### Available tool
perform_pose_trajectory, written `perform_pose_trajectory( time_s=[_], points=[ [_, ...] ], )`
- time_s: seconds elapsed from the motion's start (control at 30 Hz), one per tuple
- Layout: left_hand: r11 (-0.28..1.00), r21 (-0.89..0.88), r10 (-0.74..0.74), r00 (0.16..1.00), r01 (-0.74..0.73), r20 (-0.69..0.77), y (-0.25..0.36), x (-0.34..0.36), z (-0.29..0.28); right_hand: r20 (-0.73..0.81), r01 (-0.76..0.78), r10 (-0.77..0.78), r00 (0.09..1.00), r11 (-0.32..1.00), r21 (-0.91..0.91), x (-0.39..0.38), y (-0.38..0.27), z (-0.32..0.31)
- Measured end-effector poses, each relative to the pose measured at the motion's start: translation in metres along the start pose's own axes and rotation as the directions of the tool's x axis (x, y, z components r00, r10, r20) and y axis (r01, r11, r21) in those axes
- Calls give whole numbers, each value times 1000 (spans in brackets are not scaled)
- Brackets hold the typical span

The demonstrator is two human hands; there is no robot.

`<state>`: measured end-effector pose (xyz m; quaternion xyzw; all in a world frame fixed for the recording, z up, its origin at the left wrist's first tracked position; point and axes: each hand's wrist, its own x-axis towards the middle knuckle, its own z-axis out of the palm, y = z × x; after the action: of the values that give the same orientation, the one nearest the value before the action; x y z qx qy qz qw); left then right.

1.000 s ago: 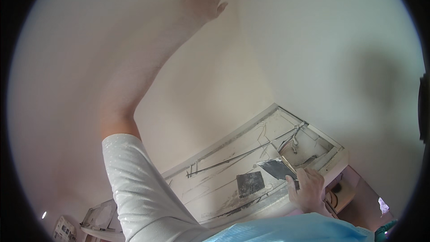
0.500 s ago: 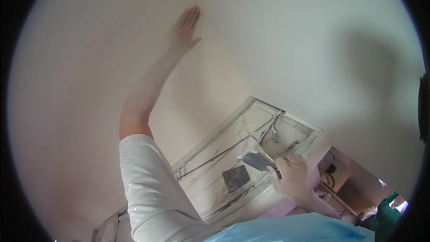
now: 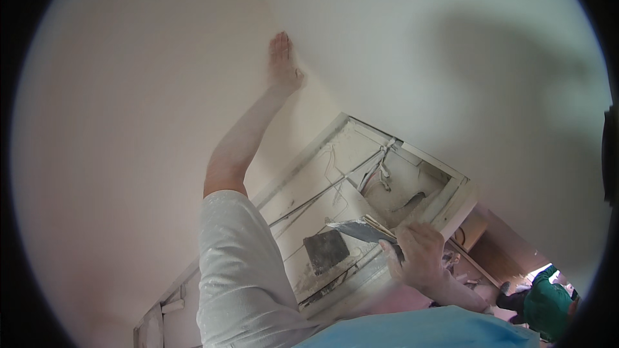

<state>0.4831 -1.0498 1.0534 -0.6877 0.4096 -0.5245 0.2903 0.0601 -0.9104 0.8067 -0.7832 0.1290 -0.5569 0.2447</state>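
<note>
High up, my left hand (image 3: 282, 67) lies flat against the pale wall (image 3: 155, 77), close to the corner between two walls. Its fingers are stretched out and held side by side, with nothing in them. Lower down, my right hand (image 3: 420, 258) is closed on a thin, flat, dark grey piece (image 3: 358, 229) with light tan layers along its edge, perhaps folded sandpaper. This piece is held above the dusty top of a white cabinet-like unit (image 3: 451, 214). Part of its near end is hidden by my fingers. A dark grey square (image 3: 326, 251) lies on the unit's top.
Pale cables (image 3: 383, 171) come up at the far end of the unit, beside a recess. The second wall (image 3: 400, 45) carries a broad shadow. Far below at lower right are a brown board or box (image 3: 471, 227) and a person in green (image 3: 548, 309).
My left hand has slid down and slightly right along the wall by the corner. The right hand keeps its grip on the dark piece, and the view has shifted a little.
</note>
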Motion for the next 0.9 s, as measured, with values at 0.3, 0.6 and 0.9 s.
perform_pose_trajectory(
  time_s=[0.3, 0.6, 0.9],
  points=[
    [989, -132, 73, 994, -61, 86, 85, -50, 46, 28, -9, 9, 1000, 1000, -5, 8, -4, -3],
    [915, -297, 361, 886, -275, 290, 129, -101, 45, 22, -2, 2, 1000, 1000, -10, 7, -4, -3],
    [783, -315, 360, 803, -537, -476, -54, -108, -21, -252, 54, -5, 968, 980, 189, 62, -1, -20]
  ],
)
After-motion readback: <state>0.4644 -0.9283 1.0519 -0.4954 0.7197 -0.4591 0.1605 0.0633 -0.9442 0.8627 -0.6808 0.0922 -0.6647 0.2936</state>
